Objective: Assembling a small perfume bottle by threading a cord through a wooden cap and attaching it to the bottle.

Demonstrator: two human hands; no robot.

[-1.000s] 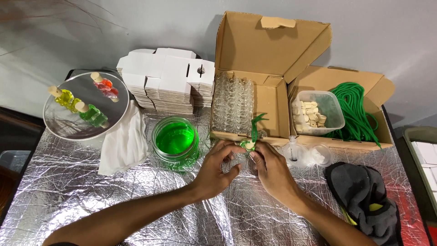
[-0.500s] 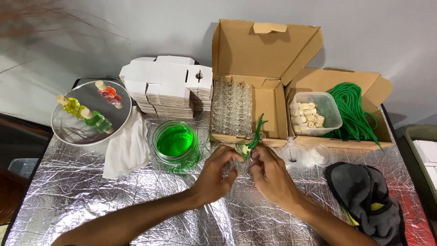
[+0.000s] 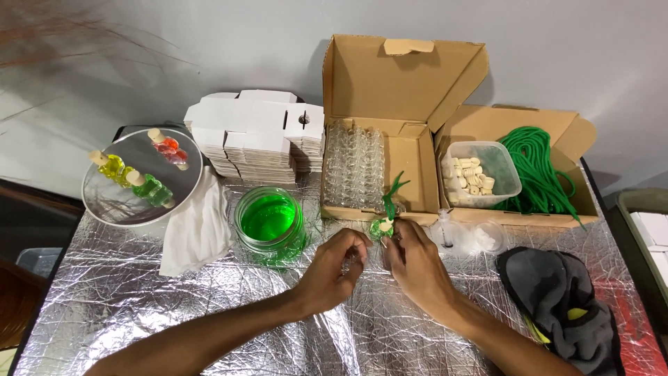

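Note:
My right hand (image 3: 417, 261) pinches a small corked bottle of green liquid (image 3: 381, 227) just in front of the open cardboard box (image 3: 410, 150). A short green cord (image 3: 391, 195) sticks up from the bottle's neck. My left hand (image 3: 334, 268) is a little to the left of the bottle, fingertips pinched together as if on a thin end of the cord; the strand itself is hard to make out. A glass jar of green liquid (image 3: 270, 223) stands just left of my hands.
Rows of empty little glass bottles (image 3: 355, 163) fill the box. A tub of corks (image 3: 476, 174) and coiled green rope (image 3: 539, 167) lie in the right box. Also here: stacked white cartons (image 3: 257, 136), a round mirror tray (image 3: 111, 202) with three filled bottles, a white cloth (image 3: 198, 226), a syringe (image 3: 445, 233), a dark cloth (image 3: 560, 306).
My hands and the small bottle have dropped slightly toward me, and my left hand has drawn a little leftward away from the bottle. The view has shifted a bit.

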